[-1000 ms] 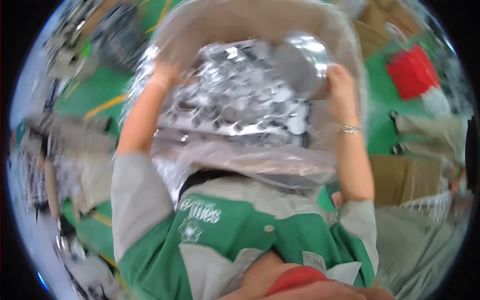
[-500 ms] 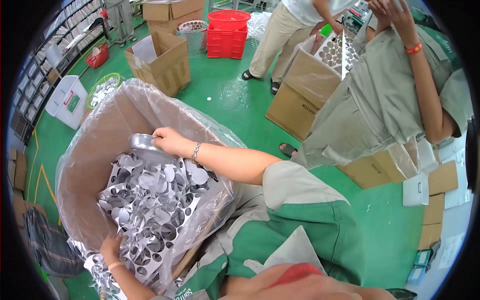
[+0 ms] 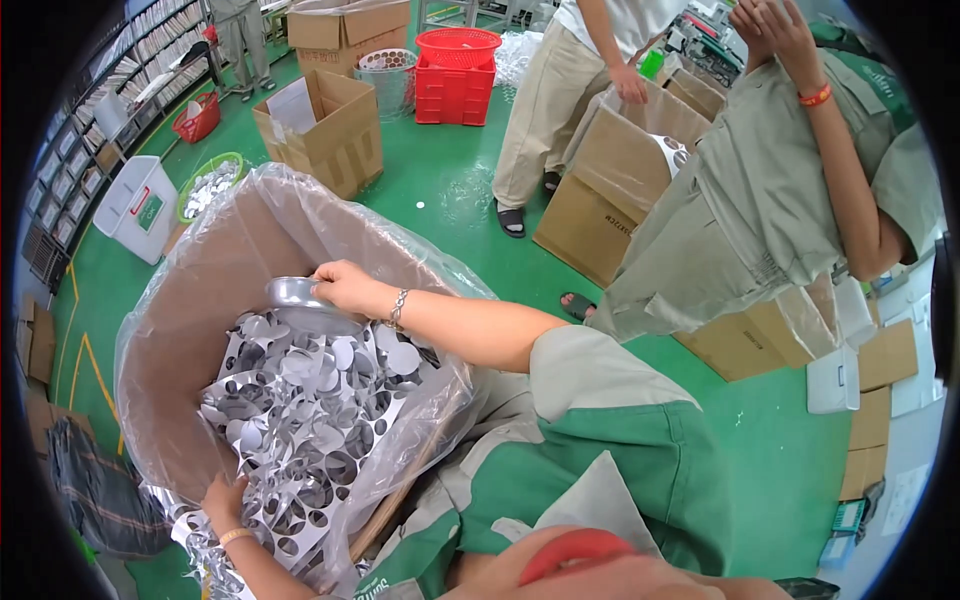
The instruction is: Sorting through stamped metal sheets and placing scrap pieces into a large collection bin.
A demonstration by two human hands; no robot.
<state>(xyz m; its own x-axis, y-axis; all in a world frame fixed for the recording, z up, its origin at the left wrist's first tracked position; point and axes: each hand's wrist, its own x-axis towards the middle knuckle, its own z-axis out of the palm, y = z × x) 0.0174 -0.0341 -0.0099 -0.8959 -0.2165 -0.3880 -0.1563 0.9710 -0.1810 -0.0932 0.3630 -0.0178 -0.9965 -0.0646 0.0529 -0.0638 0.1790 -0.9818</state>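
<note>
My right hand (image 3: 350, 289) grips the rim of a shiny round metal bowl (image 3: 292, 292), tilted inside a large carton lined with a clear plastic bag (image 3: 420, 262). Below the bowl lies a heap of loose silvery discs (image 3: 325, 437) mixed with punched sheets (image 3: 350, 500) full of round holes. My left hand (image 3: 222, 500) is at the heap's near left, by the bag's edge, with its fingers curled. What it grips there is hard to make out. More punched sheets hang under my left wrist.
A person in a white shirt stands beside another lined carton (image 3: 590, 225); a person in grey-green (image 3: 720, 210) stands at the right. Farther off are an open carton (image 3: 325, 135), a red crate (image 3: 455, 92), a green basket (image 3: 212, 185) of discs and a white bin (image 3: 140, 212).
My hands and the bowl stay nearly where they were. The person in the white shirt has stepped nearer, and the punched sheet has gone lower into that person's carton.
</note>
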